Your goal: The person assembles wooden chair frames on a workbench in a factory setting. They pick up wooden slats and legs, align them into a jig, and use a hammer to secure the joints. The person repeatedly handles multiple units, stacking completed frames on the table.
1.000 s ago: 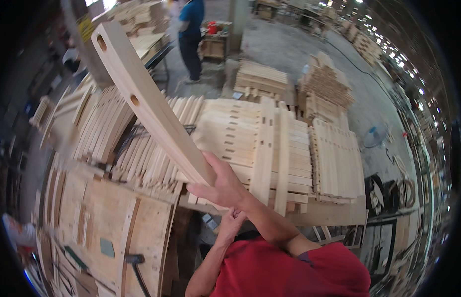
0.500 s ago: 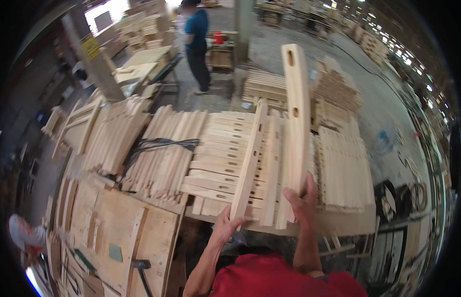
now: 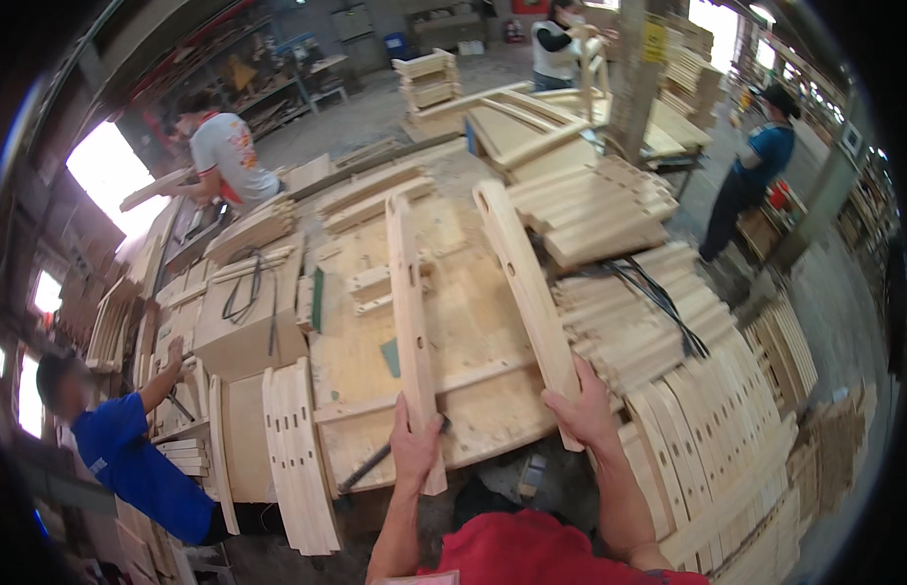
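My left hand (image 3: 416, 447) is closed round the near end of a pale wooden slat (image 3: 406, 292) with oval slots, which points away from me. In my right hand (image 3: 582, 404) is a second slotted wooden slat (image 3: 523, 283), tilted with its far end toward the left. Both pieces are held apart above a plywood workbench (image 3: 463, 229). A hammer (image 3: 366, 470) with a dark handle lies near the bench's front edge, its head partly behind my left hand. Small wooden blocks (image 3: 370, 283) and a green piece (image 3: 390, 357) lie on the plywood.
Slotted slats (image 3: 707, 429) are stacked at the right, beside a pile (image 3: 619, 302) with black cords (image 3: 668, 317). More slats (image 3: 297, 448) lie left of the bench. Co-workers stand at the left (image 3: 146, 468), far left (image 3: 229, 161), back (image 3: 556, 49) and right (image 3: 760, 156).
My view has swung left from the slat stacks to the plywood bench. Both slats have come along in my hands, and the right one is now lower and tilted left.
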### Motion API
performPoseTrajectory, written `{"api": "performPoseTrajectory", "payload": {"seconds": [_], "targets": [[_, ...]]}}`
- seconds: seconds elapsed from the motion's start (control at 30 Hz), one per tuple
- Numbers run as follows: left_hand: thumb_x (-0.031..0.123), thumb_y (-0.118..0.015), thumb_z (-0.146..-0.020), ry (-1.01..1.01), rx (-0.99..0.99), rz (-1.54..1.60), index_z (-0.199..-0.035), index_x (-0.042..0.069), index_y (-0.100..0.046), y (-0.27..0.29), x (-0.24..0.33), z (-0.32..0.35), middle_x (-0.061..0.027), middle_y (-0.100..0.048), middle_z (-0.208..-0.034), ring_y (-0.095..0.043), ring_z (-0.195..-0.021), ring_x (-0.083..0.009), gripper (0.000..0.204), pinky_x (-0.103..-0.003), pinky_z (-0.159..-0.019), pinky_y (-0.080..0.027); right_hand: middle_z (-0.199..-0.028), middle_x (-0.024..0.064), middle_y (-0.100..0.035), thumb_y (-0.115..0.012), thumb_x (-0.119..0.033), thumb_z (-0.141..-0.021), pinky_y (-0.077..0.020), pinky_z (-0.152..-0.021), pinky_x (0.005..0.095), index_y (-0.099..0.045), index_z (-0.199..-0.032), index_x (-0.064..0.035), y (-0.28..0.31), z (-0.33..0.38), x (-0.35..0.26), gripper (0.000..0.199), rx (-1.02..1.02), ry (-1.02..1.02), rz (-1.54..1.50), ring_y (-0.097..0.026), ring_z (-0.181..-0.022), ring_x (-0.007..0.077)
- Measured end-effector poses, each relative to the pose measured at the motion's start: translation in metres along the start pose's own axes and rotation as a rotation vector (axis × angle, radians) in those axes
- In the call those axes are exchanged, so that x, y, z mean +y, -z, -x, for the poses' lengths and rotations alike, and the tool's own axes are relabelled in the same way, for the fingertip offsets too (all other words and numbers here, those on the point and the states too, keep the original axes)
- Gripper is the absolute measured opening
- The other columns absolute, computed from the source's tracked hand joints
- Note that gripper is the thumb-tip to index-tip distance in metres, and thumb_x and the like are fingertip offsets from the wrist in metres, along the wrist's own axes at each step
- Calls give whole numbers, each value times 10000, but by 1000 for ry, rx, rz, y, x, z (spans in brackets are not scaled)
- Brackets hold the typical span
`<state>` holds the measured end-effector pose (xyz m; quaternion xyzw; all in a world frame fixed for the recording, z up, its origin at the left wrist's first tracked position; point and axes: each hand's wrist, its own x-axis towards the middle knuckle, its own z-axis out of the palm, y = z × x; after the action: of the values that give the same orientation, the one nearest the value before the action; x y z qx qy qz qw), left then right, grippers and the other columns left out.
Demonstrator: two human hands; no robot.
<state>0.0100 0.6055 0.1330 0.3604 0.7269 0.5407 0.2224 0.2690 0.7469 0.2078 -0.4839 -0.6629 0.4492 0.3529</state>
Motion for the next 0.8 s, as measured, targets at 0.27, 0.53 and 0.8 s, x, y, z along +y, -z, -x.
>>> {"api": "performPoseTrajectory", "payload": {"seconds": [0.27, 0.53, 0.8], "targets": [[280, -721, -862, 162, 98, -375, -1478, -102, -393, 96, -86, -203, -341, -617, -1292, -615, -1223, -425, 795, -426, -1039, -481, -1123, 263, -681, -698, -210, -779, -509, -932, 476, -570, -1268, 0, -137, -214, 83, 548, -48, -48, 415, -656, -1075, 419], [239, -690, -865, 268, 166, -656, -1481, -75, -394, 116, -133, -266, -328, -453, -1472, -417, -1391, -451, 752, -475, -1164, -343, -1294, 299, -505, -657, -216, -824, -412, -1057, 518, -500, -1259, 81, -178, -251, 120, 550, 90, -151, 657, -483, -1241, 466], [159, -672, -891, 208, 94, -778, -1493, -83, -375, 111, -132, -249, -306, -464, -1468, -406, -1388, -453, 713, -473, -1172, -333, -1322, 269, -515, -680, -235, -862, -391, -1087, 501, -501, -1302, 61, -165, -233, 137, 559, 165, -199, 725, -472, -1278, 428]]}}
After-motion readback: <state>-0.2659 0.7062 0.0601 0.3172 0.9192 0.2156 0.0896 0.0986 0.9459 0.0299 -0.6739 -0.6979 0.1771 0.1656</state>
